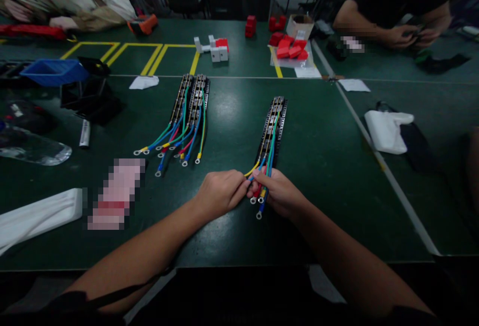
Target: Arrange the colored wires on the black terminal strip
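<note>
A black terminal strip (pixel 274 124) lies lengthwise on the green table (pixel 322 166), with coloured wires (pixel 266 159) running off its near end. My left hand (pixel 220 191) and my right hand (pixel 279 191) meet at that end, both pinching the bundle of wires. Ring lugs (pixel 259 206) hang out below my fingers. Two more terminal strips (pixel 190 99) lie side by side further left, their wires (pixel 175 141) fanned out loose on the table.
A blue bin (pixel 54 72) on a black stand sits at the left, with a white pad (pixel 37 216) near the front edge. Red and white blocks (pixel 217 47), red parts (pixel 290 47) and a white object (pixel 387 129) lie further back. Another person's hands (pixel 406 36) work at the far right.
</note>
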A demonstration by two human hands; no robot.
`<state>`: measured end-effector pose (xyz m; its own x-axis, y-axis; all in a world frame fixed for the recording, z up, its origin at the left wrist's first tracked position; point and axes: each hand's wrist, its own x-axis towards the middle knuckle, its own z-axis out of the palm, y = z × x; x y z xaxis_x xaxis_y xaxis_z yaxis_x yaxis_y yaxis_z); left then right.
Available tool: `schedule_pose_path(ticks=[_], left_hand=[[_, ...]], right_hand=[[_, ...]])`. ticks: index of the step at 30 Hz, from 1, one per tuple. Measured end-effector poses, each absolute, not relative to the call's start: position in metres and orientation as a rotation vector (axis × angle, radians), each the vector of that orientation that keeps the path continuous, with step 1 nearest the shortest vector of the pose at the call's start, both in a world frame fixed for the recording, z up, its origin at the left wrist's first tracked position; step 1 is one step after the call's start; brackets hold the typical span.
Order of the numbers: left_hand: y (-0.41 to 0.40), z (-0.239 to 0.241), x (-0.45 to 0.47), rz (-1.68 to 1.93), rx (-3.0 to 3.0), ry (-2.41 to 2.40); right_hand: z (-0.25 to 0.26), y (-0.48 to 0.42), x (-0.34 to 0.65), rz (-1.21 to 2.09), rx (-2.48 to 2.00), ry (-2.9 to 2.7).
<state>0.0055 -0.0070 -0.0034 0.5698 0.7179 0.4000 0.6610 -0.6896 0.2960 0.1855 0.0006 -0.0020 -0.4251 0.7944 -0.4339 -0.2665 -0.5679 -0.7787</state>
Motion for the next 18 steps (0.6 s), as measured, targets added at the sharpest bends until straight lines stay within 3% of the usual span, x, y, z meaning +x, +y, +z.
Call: schedule_pose_path(ticks=[18], left_hand=[[-0.0073,-0.0031,0.0057,0.813,2.637,1.17]], right_hand=[[-0.0037,0.0007,0.1859,2.029,-1.087,-0.809]])
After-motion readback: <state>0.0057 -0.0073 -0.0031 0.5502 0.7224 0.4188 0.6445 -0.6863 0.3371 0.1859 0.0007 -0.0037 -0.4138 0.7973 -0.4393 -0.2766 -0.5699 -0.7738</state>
